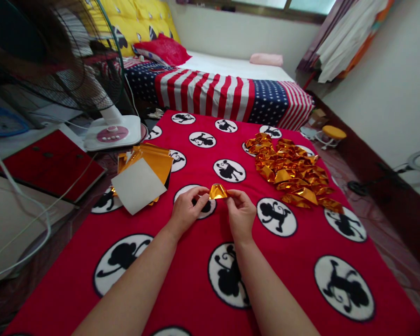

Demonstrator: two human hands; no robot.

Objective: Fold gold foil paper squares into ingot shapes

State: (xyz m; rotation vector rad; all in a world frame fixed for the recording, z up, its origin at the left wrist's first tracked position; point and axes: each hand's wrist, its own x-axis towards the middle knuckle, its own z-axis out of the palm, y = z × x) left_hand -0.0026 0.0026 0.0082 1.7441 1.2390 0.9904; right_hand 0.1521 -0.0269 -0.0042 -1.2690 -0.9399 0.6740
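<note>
Between my two hands is a small folded piece of gold foil paper (218, 191), held just above the red cloth with monkey prints (196, 242). My left hand (190, 208) pinches its left end between thumb and fingers. At the right end, my right hand (241, 212) grips it the same way. To the left lies a stack of flat gold foil sheets (154, 156), with a pale square sheet (139, 185) lying askew on it. Many folded gold foil pieces (290, 170) form a heap at the right.
A standing fan (114, 133) is on the left beside a red panel (45, 163), with white cables near it. Behind the cloth-covered surface stands a bed with a flag-patterned cover (210, 93). A yellow-topped stool (333, 132) is on the floor at right.
</note>
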